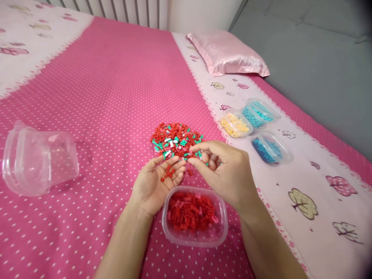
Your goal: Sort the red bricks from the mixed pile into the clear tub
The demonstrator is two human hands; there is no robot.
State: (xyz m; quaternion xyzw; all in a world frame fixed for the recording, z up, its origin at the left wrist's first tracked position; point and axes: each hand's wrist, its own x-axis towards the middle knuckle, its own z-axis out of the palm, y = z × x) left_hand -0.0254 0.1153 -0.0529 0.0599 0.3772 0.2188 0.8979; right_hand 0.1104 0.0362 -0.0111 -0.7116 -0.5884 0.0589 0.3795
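Observation:
My left hand [158, 180] is turned palm up and cupped, with several small red toy bricks [168, 172] resting on the palm and fingers. Close to its fingertips is my right hand [222, 164], thumb and forefinger brought near each other in a pinch; whatever lies between them is too small to make out. Just beyond both hands spreads a heap of small bricks [174, 135], mostly red, mixed with green, white and pink. Below the hands stands an uncovered clear plastic tub [194, 243] holding red bricks [190, 213] and a few pink ones. One loose red brick [190, 172] lies between the hands.
To the right sit clear containers of yellow bricks [235, 126], turquoise bricks [257, 114] and dark blue bricks [267, 150]. Nested clear tubs [40, 161] lie at left. A pink pillow [228, 52] rests at the back on the dotted pink bedspread [116, 85].

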